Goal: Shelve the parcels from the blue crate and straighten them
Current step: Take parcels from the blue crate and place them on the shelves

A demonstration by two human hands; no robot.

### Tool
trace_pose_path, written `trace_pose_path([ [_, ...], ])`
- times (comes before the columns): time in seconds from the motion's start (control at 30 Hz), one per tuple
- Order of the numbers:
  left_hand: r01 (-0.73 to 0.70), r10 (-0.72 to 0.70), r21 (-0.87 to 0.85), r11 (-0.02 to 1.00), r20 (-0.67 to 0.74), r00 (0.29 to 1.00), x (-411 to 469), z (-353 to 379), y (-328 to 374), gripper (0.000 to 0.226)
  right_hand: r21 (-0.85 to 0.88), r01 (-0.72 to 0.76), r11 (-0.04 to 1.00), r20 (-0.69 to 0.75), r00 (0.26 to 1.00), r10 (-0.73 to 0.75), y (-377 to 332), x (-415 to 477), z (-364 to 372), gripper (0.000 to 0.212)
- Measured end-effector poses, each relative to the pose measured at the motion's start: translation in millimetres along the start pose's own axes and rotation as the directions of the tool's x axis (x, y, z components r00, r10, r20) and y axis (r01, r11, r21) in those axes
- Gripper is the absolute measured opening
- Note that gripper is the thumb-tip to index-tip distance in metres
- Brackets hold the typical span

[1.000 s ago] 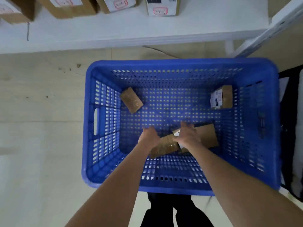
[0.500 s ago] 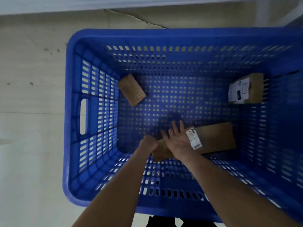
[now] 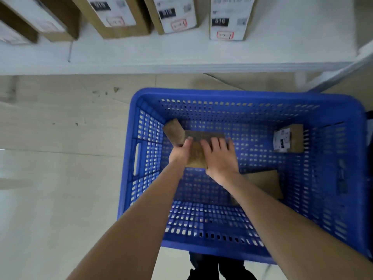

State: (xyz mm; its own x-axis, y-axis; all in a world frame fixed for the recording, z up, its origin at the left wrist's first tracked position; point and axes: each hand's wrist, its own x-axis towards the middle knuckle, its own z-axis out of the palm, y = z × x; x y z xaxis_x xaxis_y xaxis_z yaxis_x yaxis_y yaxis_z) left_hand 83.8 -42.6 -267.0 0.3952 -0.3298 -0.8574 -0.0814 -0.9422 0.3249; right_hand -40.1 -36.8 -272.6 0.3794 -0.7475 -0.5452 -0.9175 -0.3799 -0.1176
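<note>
1. Head view: left grip [image 3: 179, 152] curls round the brown parcel [image 3: 198, 146] at its left edge; right grip [image 3: 220, 158] lies flat on top, fingers straight.
2. That parcel is at 10 o'clock inside the blue crate [image 3: 242, 93].
3. A labelled parcel [image 3: 288, 139] lies at 3 o'clock.

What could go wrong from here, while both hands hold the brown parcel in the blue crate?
The right hand lies flat on the held parcel with straight fingers; only the left hand seems to grip it, so it might slip. The held parcel also looks very close to the small parcel in the far left corner of the blue crate and might knock it. The boxes standing on the shelf could be pushed askew.
</note>
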Motion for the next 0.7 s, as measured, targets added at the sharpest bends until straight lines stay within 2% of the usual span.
trace_pose_path([
  [0.1,0.042,-0.041,-0.085,0.995,0.02,0.999,-54,-31,36,0.066,0.021,0.018,1.0,-0.084,0.996,-0.016,-8,-31,-64,0.085],
  [0.2,-0.007,0.01,-0.164,0.986,0.014,1.0,-112,-66,68,0.046,0.049,0.045,0.998,-0.188,0.981,-0.035,-15,-70,-125,0.082],
  [0.27,-0.089,0.09,-0.134,0.987,0.003,0.996,-152,-91,86,0.037,0.131,0.067,0.989,-0.225,0.974,-0.036,-17,-94,-165,0.076],
  [0.33,-0.174,0.174,-0.099,0.98,-0.006,0.985,-191,-115,104,0.05,0.308,0.068,0.949,-0.258,0.966,0.015,-18,-116,-204,0.066],
  [0.4,-0.242,0.244,-0.125,0.962,0.0,0.97,-228,-138,122,0.064,0.519,0.018,0.855,-0.318,0.932,0.173,-21,-134,-246,0.058],
  [0.43,-0.265,0.27,-0.15,0.952,0.008,0.963,-249,-148,131,0.063,0.606,-0.017,0.796,-0.33,0.904,0.271,-21,-142,-266,0.055],
  [0.53,-0.333,0.351,-0.227,0.915,0.044,0.935,-302,-175,153,0.064,0.788,-0.115,0.604,-0.243,0.844,0.479,-23,-166,-321,0.057],
  [0.63,-0.463,0.469,-0.125,0.877,0.022,0.883,-349,-195,169,0.072,0.901,-0.144,0.409,-0.098,0.851,0.516,-23,-191,-368,0.065],
  [0.7,-0.551,0.551,0.013,0.834,0.007,0.835,-384,-203,175,0.079,0.938,-0.148,0.314,-0.03,0.867,0.497,-20,-211,-391,0.067],
])
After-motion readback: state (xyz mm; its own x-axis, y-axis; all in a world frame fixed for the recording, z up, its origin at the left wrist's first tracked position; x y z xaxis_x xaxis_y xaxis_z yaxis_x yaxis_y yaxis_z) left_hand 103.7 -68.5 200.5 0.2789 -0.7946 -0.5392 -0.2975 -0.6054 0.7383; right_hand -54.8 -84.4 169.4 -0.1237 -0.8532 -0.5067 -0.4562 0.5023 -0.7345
